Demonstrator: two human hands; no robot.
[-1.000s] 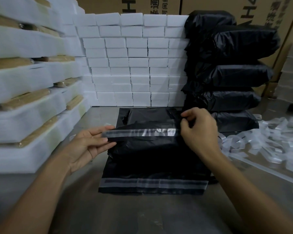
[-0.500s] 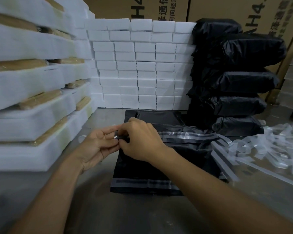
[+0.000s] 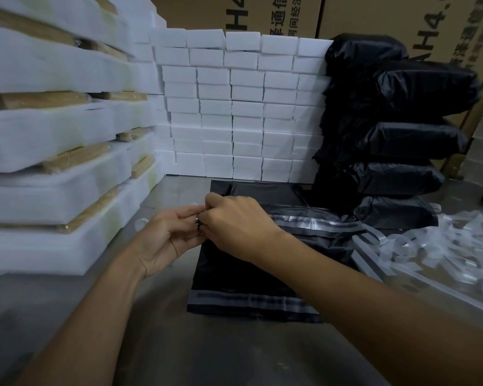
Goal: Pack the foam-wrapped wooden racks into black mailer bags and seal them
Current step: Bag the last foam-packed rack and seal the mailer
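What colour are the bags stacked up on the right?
Black and glossy: the stacked bags show best in the head view.

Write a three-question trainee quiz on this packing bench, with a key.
1. True or false: both hands meet at the left end of the top mailer bag's flap.
2. Where do the packed black bags sit? A) stacked at the right, B) on the floor, C) on the foam-wrapped racks.
3. Fill in: the heap of peeled ____ lies to the right of the bag.

Key: 1 true, the left hand and right hand touch there; 2 A; 3 strips.
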